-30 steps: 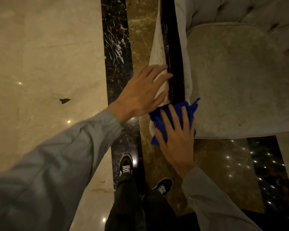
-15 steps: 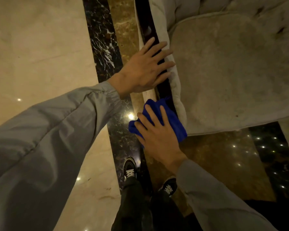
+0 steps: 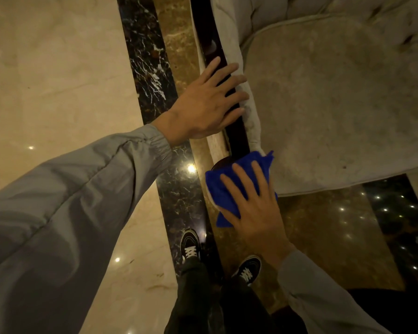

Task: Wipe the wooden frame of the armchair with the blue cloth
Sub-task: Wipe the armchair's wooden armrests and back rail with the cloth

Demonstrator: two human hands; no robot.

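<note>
The armchair's dark polished wooden frame (image 3: 237,133) runs along the top of its left armrest, away from me. A blue cloth (image 3: 229,186) covers the near rounded end of that rail. My right hand (image 3: 253,208) lies flat on the cloth with fingers spread, pressing it onto the wood. Farther along the rail, my left hand (image 3: 208,102) rests palm down with fingers apart across the dark wood and the pale upholstery edge. It holds nothing.
The armchair's grey seat cushion (image 3: 336,104) and tufted back fill the upper right. Below is glossy marble floor: cream slabs (image 3: 58,80) on the left, a black veined strip (image 3: 150,68) and brown marble beside the chair. My two black shoes (image 3: 191,247) stand close to the armrest's front.
My right hand has slid the cloth along the near end of the rail, out toward the front tip and back over it. My left hand moved farther up the rail and onto the wood.
</note>
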